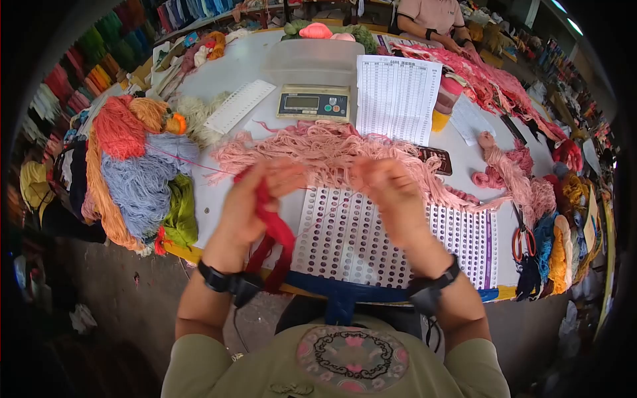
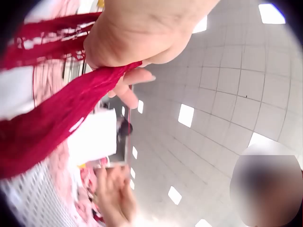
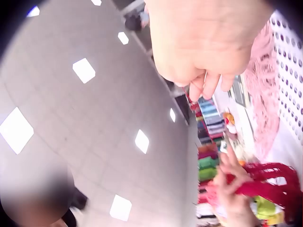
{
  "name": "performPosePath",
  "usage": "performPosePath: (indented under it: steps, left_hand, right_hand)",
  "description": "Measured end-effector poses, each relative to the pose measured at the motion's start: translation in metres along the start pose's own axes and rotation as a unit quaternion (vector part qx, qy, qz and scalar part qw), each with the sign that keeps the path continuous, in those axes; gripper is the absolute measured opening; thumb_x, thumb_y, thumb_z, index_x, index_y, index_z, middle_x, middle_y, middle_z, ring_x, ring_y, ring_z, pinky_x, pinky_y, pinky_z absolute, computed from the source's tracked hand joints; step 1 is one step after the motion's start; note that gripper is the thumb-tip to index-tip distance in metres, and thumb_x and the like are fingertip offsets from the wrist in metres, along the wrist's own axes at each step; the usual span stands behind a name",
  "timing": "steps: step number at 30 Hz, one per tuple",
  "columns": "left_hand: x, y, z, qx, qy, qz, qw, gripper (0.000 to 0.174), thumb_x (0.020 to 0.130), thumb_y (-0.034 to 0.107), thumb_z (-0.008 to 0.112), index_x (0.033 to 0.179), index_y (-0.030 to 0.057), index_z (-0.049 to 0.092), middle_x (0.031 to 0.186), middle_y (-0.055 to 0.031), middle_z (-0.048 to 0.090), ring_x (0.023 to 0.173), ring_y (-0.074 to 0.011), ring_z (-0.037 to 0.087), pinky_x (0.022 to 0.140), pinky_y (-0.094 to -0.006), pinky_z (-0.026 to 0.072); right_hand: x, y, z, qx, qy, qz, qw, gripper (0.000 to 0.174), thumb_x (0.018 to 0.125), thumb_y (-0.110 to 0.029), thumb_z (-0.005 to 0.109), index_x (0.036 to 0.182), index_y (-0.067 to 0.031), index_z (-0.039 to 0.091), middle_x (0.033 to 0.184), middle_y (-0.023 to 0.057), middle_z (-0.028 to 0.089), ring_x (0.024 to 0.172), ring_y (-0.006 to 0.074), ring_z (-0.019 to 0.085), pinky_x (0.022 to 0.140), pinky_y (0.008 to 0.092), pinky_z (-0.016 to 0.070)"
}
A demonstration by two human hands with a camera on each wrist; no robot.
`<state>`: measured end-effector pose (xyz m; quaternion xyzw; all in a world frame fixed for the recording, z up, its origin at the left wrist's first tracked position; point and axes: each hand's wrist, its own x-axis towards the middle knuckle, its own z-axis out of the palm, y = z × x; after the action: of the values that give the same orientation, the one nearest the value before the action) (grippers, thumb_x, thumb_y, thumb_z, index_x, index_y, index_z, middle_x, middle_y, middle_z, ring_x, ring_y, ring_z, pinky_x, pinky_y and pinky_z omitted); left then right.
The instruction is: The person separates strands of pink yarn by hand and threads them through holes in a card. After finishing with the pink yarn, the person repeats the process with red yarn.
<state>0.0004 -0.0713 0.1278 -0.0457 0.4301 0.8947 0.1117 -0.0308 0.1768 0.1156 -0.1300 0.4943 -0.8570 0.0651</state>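
Note:
A crimson skein of thread [image 1: 279, 232] drapes over my left hand [image 1: 249, 202] and hangs in loops toward the table's front edge. In the left wrist view, the skein [image 2: 61, 111] is gripped between the thumb side and the palm, with the fingertips reaching past it. My right hand [image 1: 395, 199] is raised opposite, its fingers bent with the tips together. A thin strand [image 1: 318, 220] slants from those fingertips down toward the skein, and the right hand pinches it. Below both hands lies a white card with rows of holes [image 1: 358, 255]; behind them spreads a pale pink heap of yarn [image 1: 298, 156].
A digital scale [image 1: 313, 104] with a clear bin stands at the back, beside a printed sheet [image 1: 397, 99]. Coloured yarn bundles [image 1: 142, 179] pile at the left. Red-handled scissors [image 1: 523, 242] hang at the right edge. Another person [image 1: 434, 23] sits across the table.

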Motion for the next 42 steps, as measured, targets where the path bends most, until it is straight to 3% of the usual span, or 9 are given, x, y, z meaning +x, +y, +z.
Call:
performPosePath:
  steps: [5, 9, 11, 12, 15, 19, 22, 24, 42]
  left_hand:
    - [-0.023, 0.077, -0.132, -0.079, 0.247, 0.182, 0.949, 0.020, 0.096, 0.018, 0.051, 0.108, 0.0028, 0.057, 0.083, -0.0035, 0.063, 0.057, -0.0027, 0.047, 0.037, -0.0143, 0.0280]
    - [-0.008, 0.058, -0.104, 0.081, 0.256, 0.226, 0.936, 0.025, 0.093, 0.018, 0.056, 0.113, 0.0034, 0.057, 0.083, -0.0006, 0.061, 0.054, -0.0013, 0.040, 0.039, -0.0129, 0.0232]
    - [0.021, 0.021, -0.069, 0.138, 0.185, 0.046, 0.972, 0.022, 0.090, 0.019, 0.060, 0.108, 0.0055, 0.062, 0.080, 0.0015, 0.060, 0.052, -0.0015, 0.036, 0.040, -0.0143, 0.0225]
    - [0.035, 0.000, -0.055, 0.164, 0.155, 0.002, 0.974, 0.019, 0.088, 0.019, 0.063, 0.101, 0.0061, 0.065, 0.078, 0.0018, 0.060, 0.051, -0.0013, 0.036, 0.040, -0.0158, 0.0225]
    - [0.067, -0.045, -0.032, 0.393, 0.113, -0.095, 0.908, 0.026, 0.086, 0.027, 0.063, 0.089, 0.0020, 0.069, 0.077, -0.0082, 0.066, 0.054, -0.0120, 0.053, 0.045, -0.0274, 0.0375]
    - [0.072, -0.080, -0.027, 0.684, 0.086, -0.054, 0.722, 0.048, 0.084, 0.042, 0.060, 0.100, -0.0022, 0.066, 0.081, -0.0268, 0.065, 0.088, -0.0376, 0.064, 0.077, -0.0381, 0.0485]
    - [0.067, -0.077, -0.030, 0.747, 0.102, -0.027, 0.657, 0.041, 0.085, 0.039, 0.061, 0.096, -0.0008, 0.066, 0.072, -0.0176, 0.065, 0.067, -0.0276, 0.065, 0.060, -0.0344, 0.0476]
    - [0.066, -0.070, -0.030, 0.405, 0.078, -0.108, 0.905, 0.027, 0.085, 0.029, 0.063, 0.087, 0.0026, 0.065, 0.062, -0.0058, 0.057, 0.048, -0.0132, 0.051, 0.044, -0.0271, 0.0354]
    - [0.045, -0.041, -0.021, 0.034, -0.040, -0.129, 0.990, 0.023, 0.085, 0.010, 0.054, 0.103, -0.0007, 0.062, 0.072, -0.0072, 0.059, 0.043, -0.0068, 0.037, 0.039, -0.0196, 0.0247]
  right_hand:
    - [0.005, -0.089, -0.205, 0.183, 0.226, -0.066, 0.955, 0.017, 0.098, -0.012, 0.043, 0.084, -0.0059, 0.050, 0.071, -0.0010, 0.051, 0.058, 0.0092, 0.051, 0.062, 0.0196, 0.0514]
    - [0.015, -0.106, -0.178, -0.241, 0.402, -0.231, 0.853, 0.012, 0.095, -0.007, 0.045, 0.096, -0.0022, 0.055, 0.072, -0.0010, 0.045, 0.050, 0.0053, 0.033, 0.043, 0.0206, 0.0331]
    - [0.041, -0.036, -0.220, -0.662, 0.168, -0.118, 0.721, 0.019, 0.093, -0.009, 0.049, 0.109, -0.0016, 0.055, 0.092, 0.0014, 0.053, 0.074, 0.0100, 0.052, 0.064, 0.0254, 0.0451]
    - [0.041, -0.013, -0.150, -0.426, 0.082, -0.133, 0.891, 0.015, 0.090, -0.007, 0.054, 0.105, -0.0033, 0.057, 0.097, 0.0031, 0.059, 0.091, 0.0140, 0.055, 0.076, 0.0264, 0.0455]
    - [0.043, 0.038, -0.054, -0.496, -0.108, -0.051, 0.860, 0.011, 0.086, -0.006, 0.058, 0.097, -0.0080, 0.059, 0.083, 0.0052, 0.061, 0.074, 0.0140, 0.058, 0.067, 0.0280, 0.0463]
    - [0.037, 0.089, -0.030, -0.570, -0.114, -0.029, 0.813, 0.007, 0.087, -0.009, 0.058, 0.093, -0.0098, 0.058, 0.073, 0.0142, 0.061, 0.066, 0.0290, 0.061, 0.061, 0.0381, 0.0474]
    - [0.041, 0.097, -0.030, -0.576, -0.122, -0.039, 0.807, 0.006, 0.088, -0.012, 0.058, 0.092, -0.0096, 0.055, 0.073, 0.0152, 0.061, 0.067, 0.0330, 0.062, 0.061, 0.0413, 0.0473]
    - [0.041, 0.096, -0.029, -0.567, -0.122, -0.029, 0.814, 0.008, 0.088, -0.013, 0.058, 0.093, -0.0093, 0.053, 0.073, 0.0143, 0.062, 0.068, 0.0330, 0.063, 0.061, 0.0420, 0.0471]
    - [0.041, 0.067, -0.035, -0.596, -0.114, 0.045, 0.794, 0.017, 0.081, -0.020, 0.069, 0.089, -0.0066, 0.063, 0.077, 0.0126, 0.065, 0.070, 0.0262, 0.064, 0.066, 0.0348, 0.0493]
